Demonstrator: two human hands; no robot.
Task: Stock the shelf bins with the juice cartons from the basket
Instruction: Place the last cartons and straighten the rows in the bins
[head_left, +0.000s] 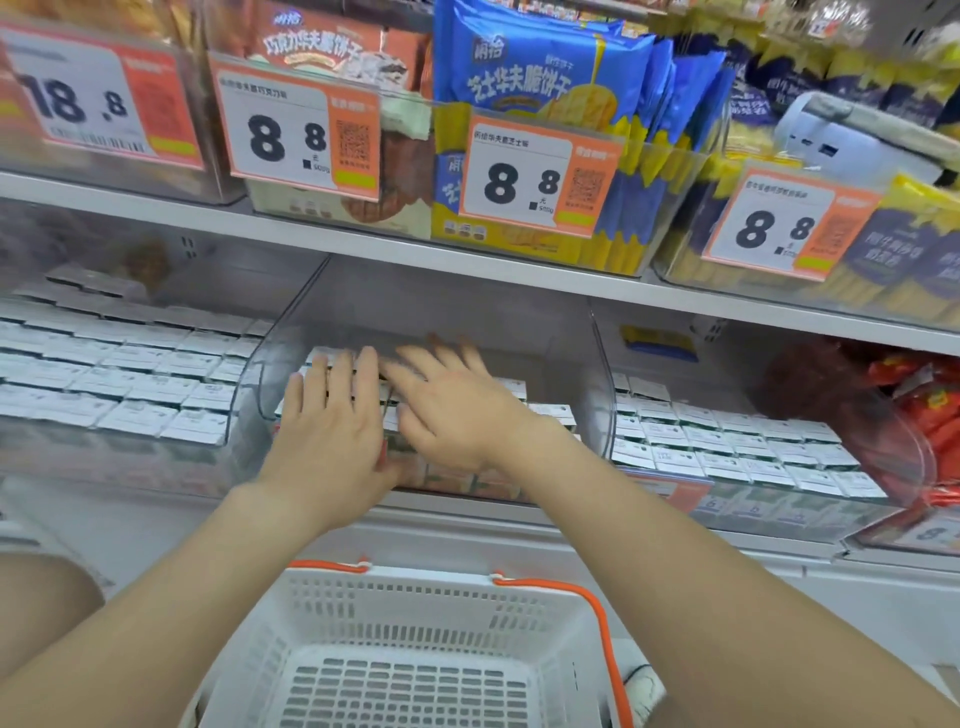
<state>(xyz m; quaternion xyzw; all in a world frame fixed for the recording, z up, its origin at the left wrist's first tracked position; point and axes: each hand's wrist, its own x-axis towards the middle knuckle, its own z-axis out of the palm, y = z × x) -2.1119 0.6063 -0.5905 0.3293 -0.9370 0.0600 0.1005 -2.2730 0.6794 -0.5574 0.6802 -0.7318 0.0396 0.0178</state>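
Basket (431, 578) below middle bin (244, 379): no cartons visible. Left hand (332, 421), right hand (449, 410) flat, released, pressing juice cartons (513, 387) inside it. Flanking bins (779, 508) full. Judged nearly done.

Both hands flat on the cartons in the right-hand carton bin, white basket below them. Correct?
Wrong bin. The head view shows the left hand and right hand flat on the juice cartons in the middle bin, not the right-hand one. The white basket is below them, as stated.
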